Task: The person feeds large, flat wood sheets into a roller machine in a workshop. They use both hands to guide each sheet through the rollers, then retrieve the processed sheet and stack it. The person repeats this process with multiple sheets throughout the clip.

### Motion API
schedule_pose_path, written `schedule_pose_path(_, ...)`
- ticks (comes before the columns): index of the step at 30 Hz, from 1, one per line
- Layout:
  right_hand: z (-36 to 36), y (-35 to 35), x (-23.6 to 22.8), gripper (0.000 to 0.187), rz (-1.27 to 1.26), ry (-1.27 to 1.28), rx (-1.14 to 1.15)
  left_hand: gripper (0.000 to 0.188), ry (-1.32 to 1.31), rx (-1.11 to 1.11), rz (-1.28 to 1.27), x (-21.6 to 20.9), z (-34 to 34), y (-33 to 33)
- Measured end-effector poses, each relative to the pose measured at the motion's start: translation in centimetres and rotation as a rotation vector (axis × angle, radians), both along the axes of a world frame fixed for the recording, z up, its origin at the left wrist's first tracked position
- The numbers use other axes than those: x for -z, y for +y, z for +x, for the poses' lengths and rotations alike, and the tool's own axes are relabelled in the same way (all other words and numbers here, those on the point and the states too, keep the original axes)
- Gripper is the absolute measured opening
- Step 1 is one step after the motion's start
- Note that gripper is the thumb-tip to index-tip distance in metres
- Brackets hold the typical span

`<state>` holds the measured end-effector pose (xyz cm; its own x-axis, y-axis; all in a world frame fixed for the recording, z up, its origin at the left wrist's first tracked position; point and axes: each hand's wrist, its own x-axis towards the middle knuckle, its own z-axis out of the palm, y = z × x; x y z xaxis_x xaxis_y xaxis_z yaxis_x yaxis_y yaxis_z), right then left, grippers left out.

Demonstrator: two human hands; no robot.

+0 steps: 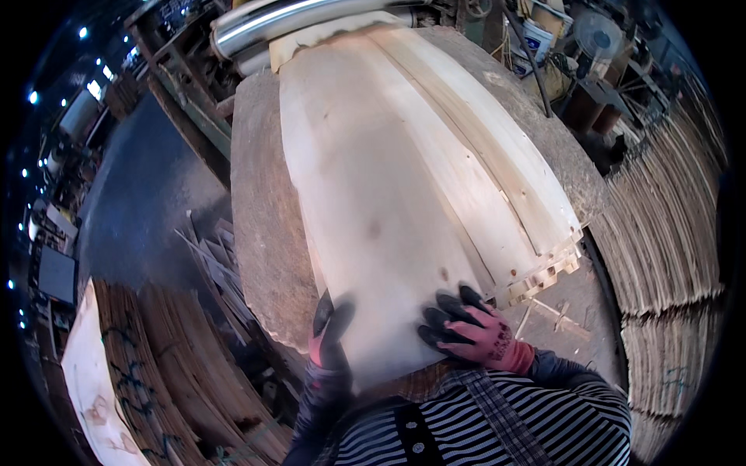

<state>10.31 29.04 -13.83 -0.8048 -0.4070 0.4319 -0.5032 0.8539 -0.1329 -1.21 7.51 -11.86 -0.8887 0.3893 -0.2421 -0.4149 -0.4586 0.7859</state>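
A long pale wood veneer sheet (373, 225) lies lengthwise in front of me, its near end close to my body. Gloved in pink and black, my left hand (330, 334) grips the sheet's near left edge, though some fingers are hidden. My right hand (470, 330), in a matching glove, rests on the near right part with its fingers spread. Right of this sheet lie more overlapping veneer sheets (497, 194), uneven at their near ends. Their far ends reach a shiny metal roller (287, 31).
A worn brown tabletop (268, 217) carries the sheets. Stacked veneer (668, 225) stands on the right, and tied veneer bundles (179, 365) on the left. Scrap strips (214, 264) lean beside the table. At the back right are a fan (598, 35) and a white bucket (536, 39).
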Motion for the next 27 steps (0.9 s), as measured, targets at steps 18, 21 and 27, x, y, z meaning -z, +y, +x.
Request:
schedule_pose_path(18,-23.3,0.1,0.8,0.032,-0.025,0.09,0.028,0.076,1.038,0.055,-1.672,11.1,-2.3,-0.9)
schedule_pose_path(21,-30.2,0.8,3.3,0.033,-0.047,0.142,0.057,0.078,0.826,0.158,-1.736,14.8,-1.3,0.2)
schedule_pose_path(27,-36.9,1.0,7.5,0.046,-0.022,-0.016,0.348,0.089,0.685,0.163,-1.679,14.7,-1.1,0.6)
